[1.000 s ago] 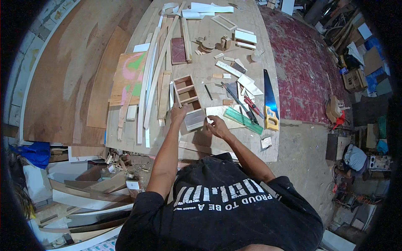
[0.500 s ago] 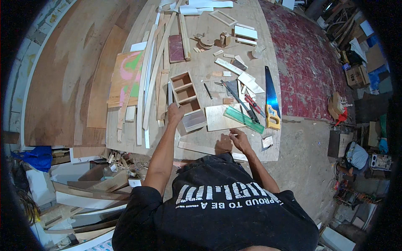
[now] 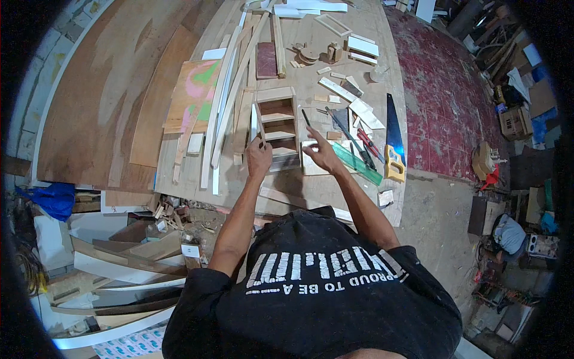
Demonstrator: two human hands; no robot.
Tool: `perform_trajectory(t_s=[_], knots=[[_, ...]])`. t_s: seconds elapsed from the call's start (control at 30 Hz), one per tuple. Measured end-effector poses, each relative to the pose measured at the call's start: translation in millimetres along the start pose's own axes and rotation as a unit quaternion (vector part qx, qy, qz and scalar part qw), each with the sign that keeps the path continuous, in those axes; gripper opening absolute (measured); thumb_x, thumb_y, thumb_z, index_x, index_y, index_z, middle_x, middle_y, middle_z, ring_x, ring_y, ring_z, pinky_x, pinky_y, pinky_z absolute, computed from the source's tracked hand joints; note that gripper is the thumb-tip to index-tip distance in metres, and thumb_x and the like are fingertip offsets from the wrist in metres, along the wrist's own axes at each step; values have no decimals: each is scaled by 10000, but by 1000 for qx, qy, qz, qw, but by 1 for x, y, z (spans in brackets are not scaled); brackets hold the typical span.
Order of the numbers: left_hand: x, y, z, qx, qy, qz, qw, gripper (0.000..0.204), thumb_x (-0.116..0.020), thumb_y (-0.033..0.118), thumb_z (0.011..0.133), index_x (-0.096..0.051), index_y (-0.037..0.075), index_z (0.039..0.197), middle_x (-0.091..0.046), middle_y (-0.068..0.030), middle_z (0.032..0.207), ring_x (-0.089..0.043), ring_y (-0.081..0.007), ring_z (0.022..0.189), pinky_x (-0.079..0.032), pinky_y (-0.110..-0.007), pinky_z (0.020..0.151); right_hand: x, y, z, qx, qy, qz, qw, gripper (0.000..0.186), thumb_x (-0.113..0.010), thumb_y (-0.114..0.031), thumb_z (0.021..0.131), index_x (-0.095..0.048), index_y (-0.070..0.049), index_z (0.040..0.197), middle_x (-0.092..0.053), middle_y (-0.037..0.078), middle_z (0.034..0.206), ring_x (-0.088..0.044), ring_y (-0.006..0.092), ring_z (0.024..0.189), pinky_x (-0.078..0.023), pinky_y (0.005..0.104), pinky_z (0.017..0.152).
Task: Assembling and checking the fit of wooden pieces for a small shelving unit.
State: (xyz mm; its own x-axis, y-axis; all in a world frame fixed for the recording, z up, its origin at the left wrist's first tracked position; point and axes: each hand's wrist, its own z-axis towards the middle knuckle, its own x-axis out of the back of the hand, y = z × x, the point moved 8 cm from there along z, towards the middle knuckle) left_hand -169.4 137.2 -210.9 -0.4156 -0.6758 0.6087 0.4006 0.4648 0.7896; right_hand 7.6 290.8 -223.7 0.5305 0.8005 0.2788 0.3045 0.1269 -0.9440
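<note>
A small wooden box with several compartments (image 3: 276,94) stands on the plywood worktable, its open side partly facing me. My left hand (image 3: 259,157) is closed around the lower part of its left wall. To the right of the box, my right hand (image 3: 323,154) is held with fingers apart and nothing visible in them. Its fingertips come close to a slim black marker or pencil (image 3: 307,117). Below the right hand lies a pale flat board (image 3: 312,167), partly covered by that hand. A clear green ruler-like strip (image 3: 359,164) lies beside it.
On the right are a yellow-handled handsaw (image 3: 394,164), red-handled pliers (image 3: 369,143) and wood offcuts (image 3: 366,113). Long wooden strips (image 3: 224,113) line the left of the table. Farther back sit a small white-topped piece (image 3: 362,46) and round wooden pieces (image 3: 307,55).
The box has turned more upright in view and shifted, with my left hand still on its left side. My right hand has moved forward and left from the table's near edge, fingers spreading.
</note>
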Motion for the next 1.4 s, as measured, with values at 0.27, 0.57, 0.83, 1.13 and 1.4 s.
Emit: perform_trajectory(t_s=[0.27,0.57,0.83,1.13,1.4], knots=[[3,-44,0,-19,-51,-180,982,446,-777,159,777,-571,12,1144,-669,-147,1020,-649,-243,921,-518,-348,814,-35,-46,30,120,-136,66,981,902,-697,-115,837,-177,-174,1572,-428,172,1480,-524,299,1222,-446,434,1011],[31,25,-19,99,-234,-379,890,515,-719,403,893,-554,85,1263,-614,19,953,-596,-70,853,-516,-258,725,16,-67,13,14,-63,130,989,817,-680,-403,918,-290,-9,1517,-610,206,1213,-613,196,914,-535,343,775],[56,103,-62,6,-286,-497,820,983,-785,273,810,-178,159,1575,-514,-127,1368,-529,-211,1194,-464,-321,957,38,-119,-22,-3,6,146,989,704,-654,-390,943,-374,-45,1490,-657,146,1074,-626,166,859,-531,334,777],[77,123,-71,-16,-196,-456,868,969,-751,135,780,-188,98,1568,-576,-149,1258,-552,-200,1148,-465,-330,960,46,-225,-88,336,173,-256,890,804,-732,-498,818,-448,-40,1414,-551,223,1287,-538,347,1208,-438,459,993],[77,132,-73,-36,-200,-449,870,939,-716,124,764,-223,91,1562,-581,-137,1241,-552,-195,1129,-460,-334,974,-31,-239,-115,348,-77,-470,807,1049,-830,-609,601,-442,32,1335,-506,188,1308,-466,330,1278,-248,530,1134]])
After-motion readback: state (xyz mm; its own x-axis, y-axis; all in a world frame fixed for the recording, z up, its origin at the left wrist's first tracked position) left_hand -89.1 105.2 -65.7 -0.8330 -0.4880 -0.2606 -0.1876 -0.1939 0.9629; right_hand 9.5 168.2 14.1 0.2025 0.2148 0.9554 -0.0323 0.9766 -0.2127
